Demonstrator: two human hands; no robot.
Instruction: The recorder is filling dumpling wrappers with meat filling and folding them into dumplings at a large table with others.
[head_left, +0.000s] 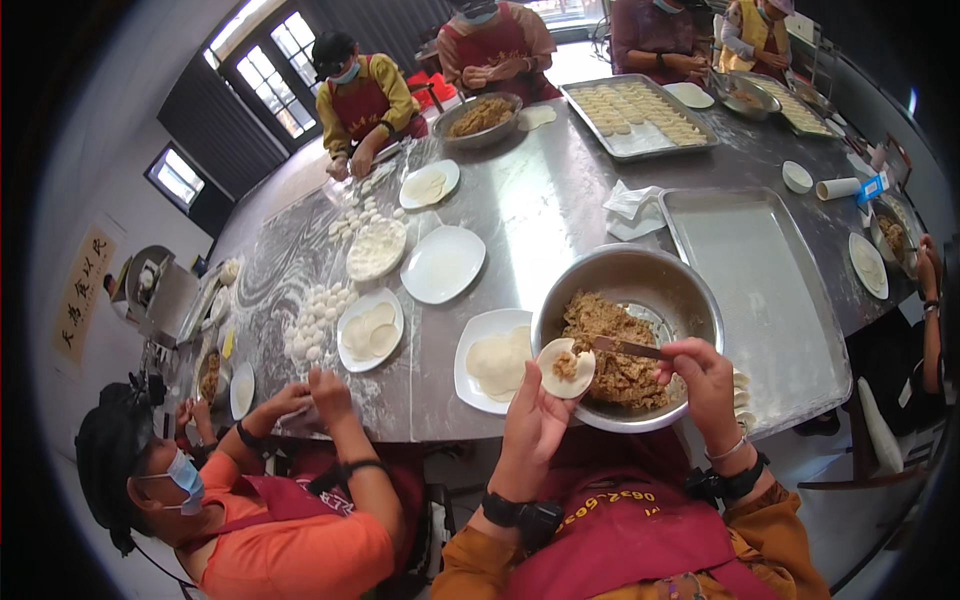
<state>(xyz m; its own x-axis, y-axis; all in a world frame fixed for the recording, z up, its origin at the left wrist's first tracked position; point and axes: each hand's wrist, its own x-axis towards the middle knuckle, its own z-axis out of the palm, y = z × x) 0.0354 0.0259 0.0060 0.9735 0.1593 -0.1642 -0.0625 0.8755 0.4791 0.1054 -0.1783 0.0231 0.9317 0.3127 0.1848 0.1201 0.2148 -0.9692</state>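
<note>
My left hand (538, 416) holds a round dough wrapper (567, 381) at the near left rim of a steel bowl (675, 281). A small lump of brown filling lies on the wrapper. In my right hand (697, 371) is a flat spatula (630, 347), its tip with filling on it at the wrapper's upper edge. Minced filling (630, 375) covers part of the bowl's floor. Left of the bowl, a white plate (469, 390) carries flat wrappers (496, 362). Several folded dumplings (741, 397) lie right of my right hand, partly hidden by it.
A large metal tray (757, 300) lies right of the bowl. White cloth or paper (632, 208) is behind it. At left are an empty plate (443, 265), wrappers on a plate (370, 330) and dough pieces (311, 319). A co-worker (300, 517) sits close on my left; others stand across the table.
</note>
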